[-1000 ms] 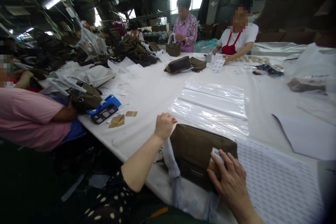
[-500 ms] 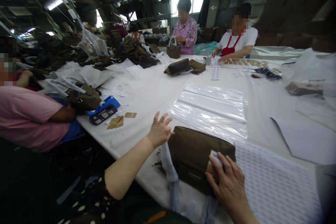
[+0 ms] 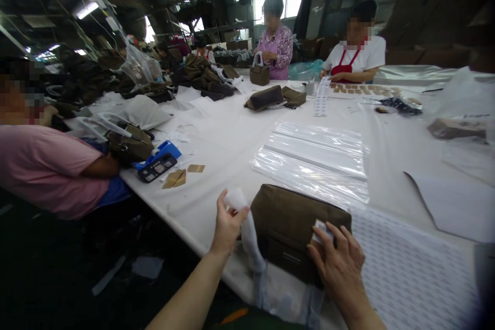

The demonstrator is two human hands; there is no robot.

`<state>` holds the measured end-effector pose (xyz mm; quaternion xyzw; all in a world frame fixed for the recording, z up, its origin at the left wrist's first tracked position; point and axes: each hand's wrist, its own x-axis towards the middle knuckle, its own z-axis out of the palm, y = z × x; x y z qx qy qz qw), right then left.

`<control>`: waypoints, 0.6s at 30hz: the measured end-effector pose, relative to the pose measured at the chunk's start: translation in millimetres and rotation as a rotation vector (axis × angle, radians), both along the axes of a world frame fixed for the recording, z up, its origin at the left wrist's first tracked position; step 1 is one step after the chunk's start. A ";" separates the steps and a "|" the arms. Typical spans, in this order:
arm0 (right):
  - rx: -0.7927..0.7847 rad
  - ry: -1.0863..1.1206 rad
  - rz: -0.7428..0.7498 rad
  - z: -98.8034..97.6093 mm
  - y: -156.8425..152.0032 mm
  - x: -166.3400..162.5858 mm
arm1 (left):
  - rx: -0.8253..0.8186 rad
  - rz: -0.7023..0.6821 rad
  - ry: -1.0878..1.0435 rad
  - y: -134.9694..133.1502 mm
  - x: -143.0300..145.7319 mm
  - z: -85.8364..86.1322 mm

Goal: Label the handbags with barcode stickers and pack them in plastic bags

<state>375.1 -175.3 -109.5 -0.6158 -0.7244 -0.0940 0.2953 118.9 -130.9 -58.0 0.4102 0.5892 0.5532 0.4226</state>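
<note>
An olive-brown bag [image 3: 290,227] lies flat at the near edge of the white table [image 3: 232,134]. My left hand [image 3: 226,224] is closed in a pinch on the bag's white wrapped handle [image 3: 247,232], lifting its upper end beside the bag's left side. My right hand [image 3: 340,263] rests on the bag's right part, fingers pressed on a small white label [image 3: 322,228] with a tan tag under it.
Clear plastic bags [image 3: 313,157] lie beyond the bag, and a white sheet of stickers [image 3: 410,268] at its right. A person in pink [image 3: 46,170] sits at left beside a blue-black tool [image 3: 157,162] and tan tags [image 3: 181,175]. Two people work at the far end among more bags [image 3: 266,97].
My left hand opened, left the table beside the bag and drew back toward me, then closed on the white handle and raised it. My right hand stayed on the label.
</note>
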 end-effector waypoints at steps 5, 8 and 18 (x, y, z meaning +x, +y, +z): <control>0.124 -0.106 0.119 3.3 1.1 -4.8 | 0.385 -0.344 0.522 22.5 64.4 5.9; 0.087 -0.303 0.388 12.9 12.0 -11.5 | 0.420 -0.424 0.792 39.5 78.3 5.9; -0.018 -0.282 0.407 19.8 28.8 -32.6 | 0.217 0.269 0.677 90.0 5.8 -17.2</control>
